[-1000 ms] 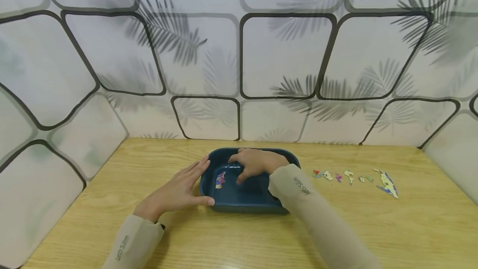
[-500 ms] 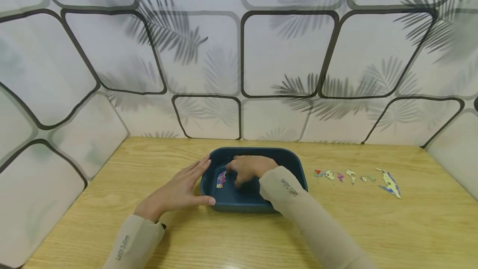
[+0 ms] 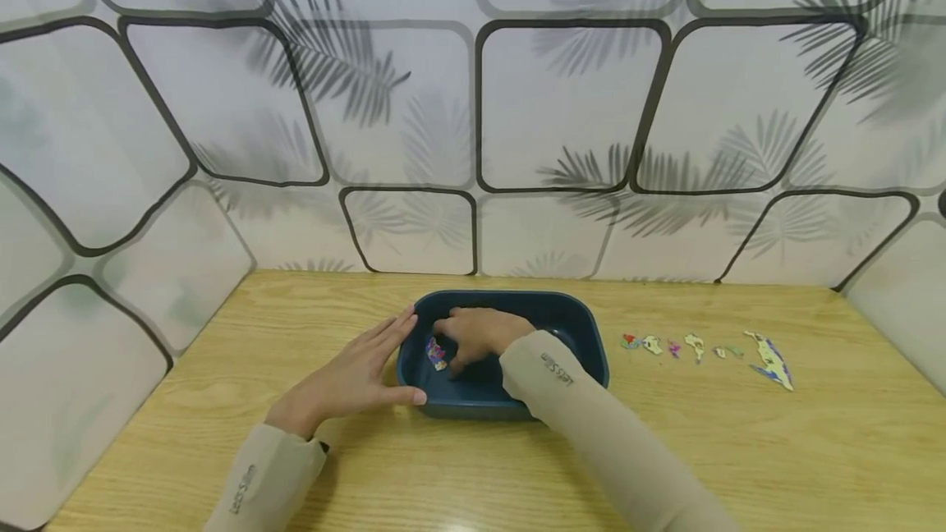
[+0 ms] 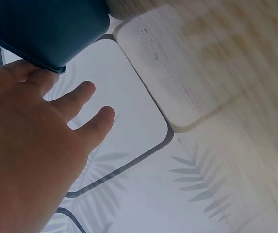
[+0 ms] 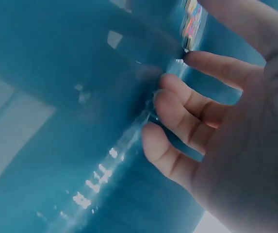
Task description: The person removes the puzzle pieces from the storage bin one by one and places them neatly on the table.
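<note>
A dark blue rectangular tub [image 3: 480,410] stands on the table. At its left end, my left hand [image 3: 355,376] rests with straight, spread fingers on the rim, thumb at the front corner; in the left wrist view two fingers [image 4: 88,90] stick out past the rim. My right hand [image 3: 476,335] reaches down inside the tub, fingers loosely bent. Just left of its fingertips lies a small, irregular multicoloured flat piece [image 3: 435,354]. In the right wrist view the index fingertip is at the end of this colourful piece [image 5: 193,24]; whether they touch is unclear. I see no grip on it.
Right of the tub, several small irregular flat pieces [image 3: 695,346] lie in a row on the wooden table [image 3: 443,474]. The largest piece [image 3: 772,361] is at the far right of that row. A patterned wall [image 3: 414,146] rises behind the table and along its sides.
My right hand has moved left within the tub, up to the colourful piece, which has turned slightly. The left hand keeps its place on the rim.
</note>
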Tool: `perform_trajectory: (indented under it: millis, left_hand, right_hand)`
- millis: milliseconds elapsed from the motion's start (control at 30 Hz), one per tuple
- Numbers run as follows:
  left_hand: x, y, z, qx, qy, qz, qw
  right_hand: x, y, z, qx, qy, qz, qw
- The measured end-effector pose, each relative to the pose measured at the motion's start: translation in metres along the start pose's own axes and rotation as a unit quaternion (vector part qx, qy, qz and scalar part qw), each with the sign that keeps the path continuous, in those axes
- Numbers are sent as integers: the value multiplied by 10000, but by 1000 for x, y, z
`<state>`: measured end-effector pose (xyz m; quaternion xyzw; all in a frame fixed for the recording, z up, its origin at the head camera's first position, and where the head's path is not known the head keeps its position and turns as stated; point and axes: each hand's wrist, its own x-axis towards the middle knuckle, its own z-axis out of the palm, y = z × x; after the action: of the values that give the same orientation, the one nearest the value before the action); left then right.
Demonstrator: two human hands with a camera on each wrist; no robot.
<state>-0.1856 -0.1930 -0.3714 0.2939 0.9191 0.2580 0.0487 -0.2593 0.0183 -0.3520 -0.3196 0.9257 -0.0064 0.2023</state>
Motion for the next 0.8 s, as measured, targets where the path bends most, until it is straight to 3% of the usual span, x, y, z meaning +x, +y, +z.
perform_trajectory:
  millis: [333,800]
  left_hand:
    - [1,0,-2,-60,-55,-32,10000]
    - [1,0,-1,-150,-62,-107,9998]
  right_hand:
    - [6,0,4,-163,348,-278,9989]
    - [8,-3,4,-399,388,-364,9978]
